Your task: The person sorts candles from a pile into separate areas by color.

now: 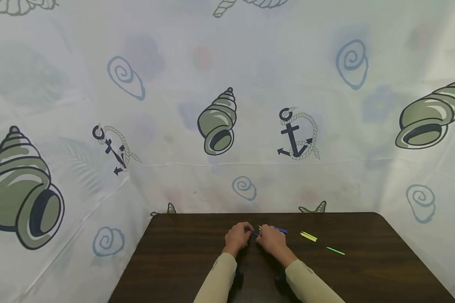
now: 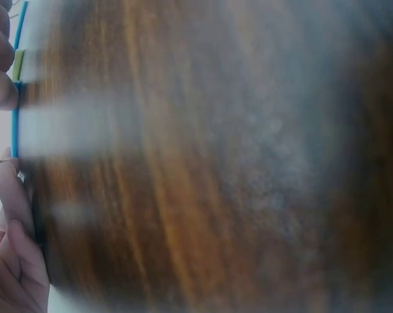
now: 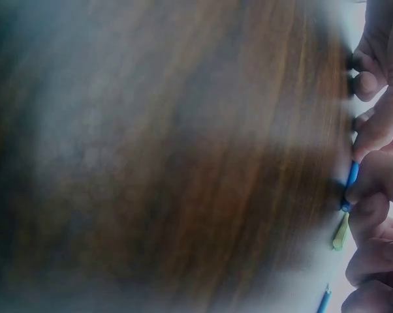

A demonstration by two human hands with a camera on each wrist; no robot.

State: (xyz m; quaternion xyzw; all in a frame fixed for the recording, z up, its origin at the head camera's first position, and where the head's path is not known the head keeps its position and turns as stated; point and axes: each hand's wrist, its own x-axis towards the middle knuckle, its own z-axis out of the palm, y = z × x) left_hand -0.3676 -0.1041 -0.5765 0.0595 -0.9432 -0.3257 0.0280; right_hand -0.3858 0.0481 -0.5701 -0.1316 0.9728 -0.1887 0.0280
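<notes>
A thin blue stick (image 1: 255, 234) lies between my two hands, low over the dark tabletop. My left hand (image 1: 237, 237) pinches its left end; in the left wrist view the left fingertips (image 2: 12, 189) sit at that end. My right hand (image 1: 271, 240) pinches the stick farther right, its fingers curled in the right wrist view. A yellow stick (image 3: 341, 233) lies just beyond the right fingers, partly covered by them in the head view. More blue sticks (image 1: 281, 230) lie right behind the right hand.
Several yellow sticks (image 1: 309, 236) lie side by side to the right of my right hand. A single green stick (image 1: 335, 251) lies farther right. The brown wooden table (image 1: 182, 252) ends at a pale cloth (image 1: 167, 84) printed with shells and anchors.
</notes>
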